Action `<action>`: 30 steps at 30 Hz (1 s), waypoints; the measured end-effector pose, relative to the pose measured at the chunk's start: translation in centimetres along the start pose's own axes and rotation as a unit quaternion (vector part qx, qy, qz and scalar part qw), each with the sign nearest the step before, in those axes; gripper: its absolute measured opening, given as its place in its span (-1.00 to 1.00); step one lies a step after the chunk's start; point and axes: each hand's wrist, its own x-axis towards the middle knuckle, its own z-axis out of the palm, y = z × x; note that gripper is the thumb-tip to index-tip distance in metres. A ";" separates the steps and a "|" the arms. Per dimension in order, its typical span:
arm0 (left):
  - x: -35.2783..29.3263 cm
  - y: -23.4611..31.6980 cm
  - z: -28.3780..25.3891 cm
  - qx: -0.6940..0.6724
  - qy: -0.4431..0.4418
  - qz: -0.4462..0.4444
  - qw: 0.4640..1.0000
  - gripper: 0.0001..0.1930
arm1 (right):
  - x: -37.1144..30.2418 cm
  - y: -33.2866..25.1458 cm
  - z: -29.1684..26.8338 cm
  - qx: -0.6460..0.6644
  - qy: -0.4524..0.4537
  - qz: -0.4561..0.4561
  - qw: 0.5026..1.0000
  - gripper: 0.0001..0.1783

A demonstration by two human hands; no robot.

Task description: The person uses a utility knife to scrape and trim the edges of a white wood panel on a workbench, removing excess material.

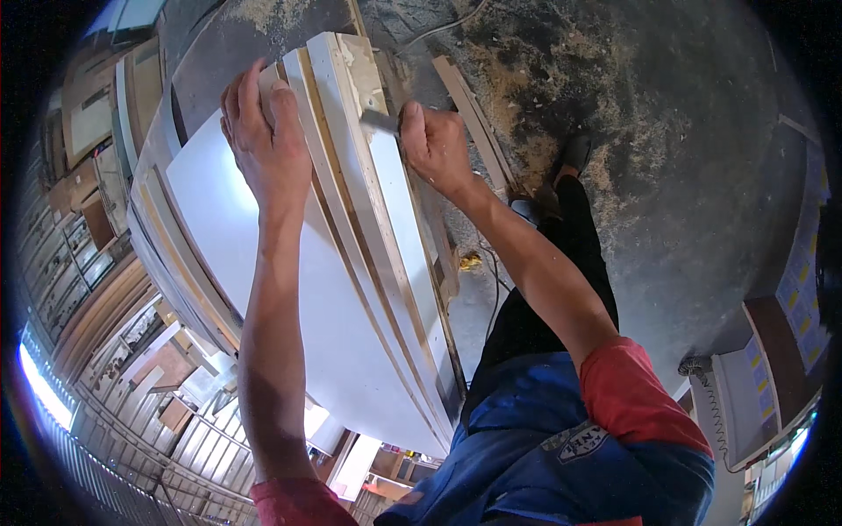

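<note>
Metal blade point(379, 120), perhaps, in right hand point(434, 145)

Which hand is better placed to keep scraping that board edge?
Right. The right hand already holds the scraper against the board edge, while the left hand lies flat, steadying the boards.

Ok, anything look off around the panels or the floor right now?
Sawdust is spread thickly over the concrete floor beside the panel stack, and a cable trails across it near the person's feet. A loose wood strip lies on the floor by the right hand. The left hand rests on the stack.
</note>
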 end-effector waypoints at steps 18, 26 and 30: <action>0.1 0.2 0.2 -0.005 0.008 0.005 1.000 -0.53 | -4.4 1.8 -1.7 0.014 -0.009 0.100 0.995 -0.51; 0.1 0.2 0.1 -0.001 0.001 0.007 1.000 -0.52 | 1.4 1.2 1.3 -0.010 0.040 0.002 0.999 -0.53; 0.2 0.2 0.0 0.000 -0.002 0.022 1.000 -0.51 | 1.7 1.8 1.0 -0.006 0.029 -0.043 0.999 -0.56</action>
